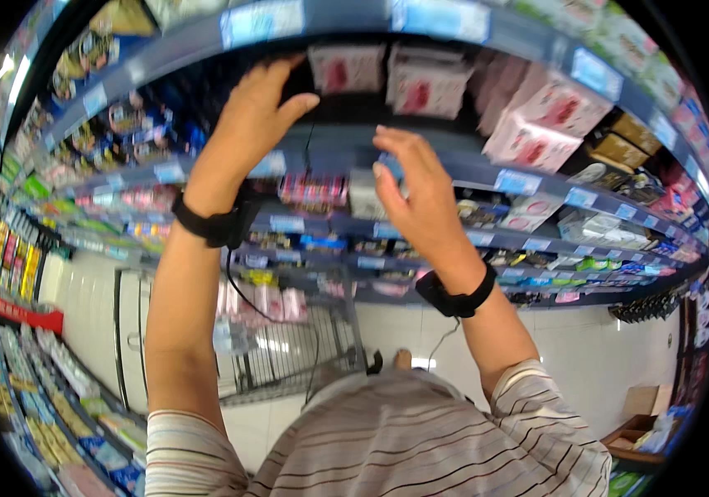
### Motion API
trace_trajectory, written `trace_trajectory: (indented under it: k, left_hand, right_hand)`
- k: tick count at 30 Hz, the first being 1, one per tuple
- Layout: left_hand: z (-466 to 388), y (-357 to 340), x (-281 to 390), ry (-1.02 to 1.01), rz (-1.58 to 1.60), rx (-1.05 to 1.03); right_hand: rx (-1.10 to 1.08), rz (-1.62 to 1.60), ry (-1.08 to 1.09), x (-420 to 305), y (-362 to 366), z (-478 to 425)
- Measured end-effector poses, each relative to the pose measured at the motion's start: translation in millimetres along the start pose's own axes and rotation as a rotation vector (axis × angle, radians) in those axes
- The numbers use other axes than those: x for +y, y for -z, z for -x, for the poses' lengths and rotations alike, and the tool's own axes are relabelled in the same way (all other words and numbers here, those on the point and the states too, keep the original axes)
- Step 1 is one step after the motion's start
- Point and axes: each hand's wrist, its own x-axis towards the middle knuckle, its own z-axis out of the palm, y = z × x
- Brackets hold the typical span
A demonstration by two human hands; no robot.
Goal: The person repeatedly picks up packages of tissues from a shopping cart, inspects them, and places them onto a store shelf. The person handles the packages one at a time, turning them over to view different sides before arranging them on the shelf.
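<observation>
My left hand (259, 112) reaches up to the dark inner part of a store shelf, its thumb apart from the fingers and nothing seen in its grasp. Close to its right stands a white-and-pink package (347, 68). My right hand (415, 180) is before the shelf's front edge, thumb and fingers apart, with no item visible in it. Above and beyond it are more pink-and-white packages (427, 93) in a stack. Further right, others (533, 143) lean over the shelf edge. Both wrists wear black straps with cables.
A wire shopping cart (280, 354) holding pink packages stands below left. Lower shelves (367, 230) carry many small packages. A brown box (633, 435) is at lower right. Other stocked shelves (37, 397) line the left, near a red sign (22, 312).
</observation>
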Motion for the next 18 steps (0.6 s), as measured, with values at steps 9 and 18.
trace_trajectory:
  k: [9,18]
  left_hand:
    - [287.4,8.9,-53.6,0.938,0.449,-0.002]
    - [565.6,-95.0,-127.9,1.184,-0.041,-0.143]
  right_hand:
    - [-0.585,-0.446,-0.406,-33.0,-95.3,137.3]
    - [-1.075,-0.486,-0.810,-48.7,-167.9,249.2]
